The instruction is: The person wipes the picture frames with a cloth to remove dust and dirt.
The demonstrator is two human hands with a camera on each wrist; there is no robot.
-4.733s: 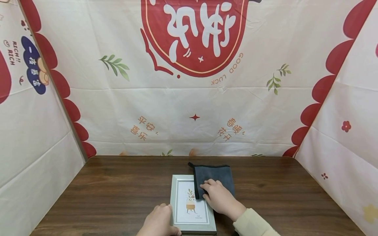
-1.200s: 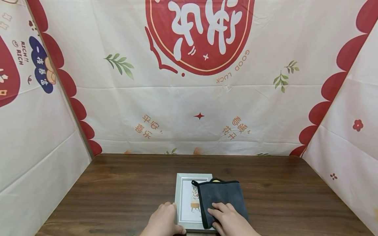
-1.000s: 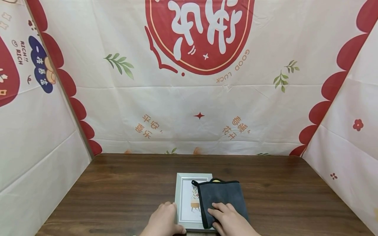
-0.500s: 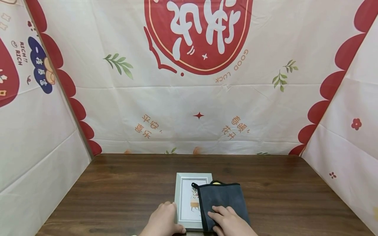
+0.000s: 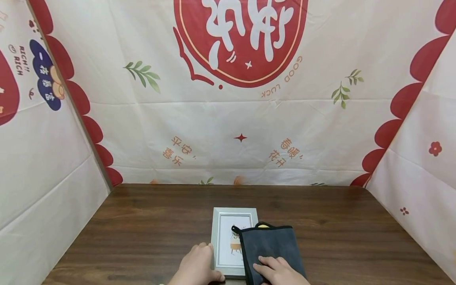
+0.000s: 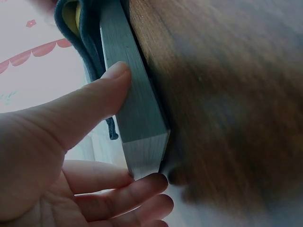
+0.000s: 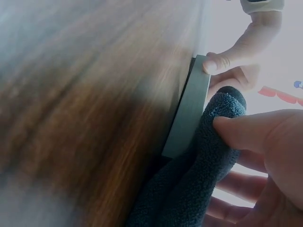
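Gripping a rectangular, pale frame (image 5: 225, 239) is the left hand (image 5: 197, 264); the right hand (image 5: 280, 271) pinches a fuzzy, grey-blue cloth (image 5: 272, 242).

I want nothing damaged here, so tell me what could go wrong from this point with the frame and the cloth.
The frame could swivel if pushed hard, as the left hand holds it only by its near left corner. The cloth reaches past the frame's right side, so it might catch on that edge if the right hand drags it. The cloth also looks folded, so its layers could slip.
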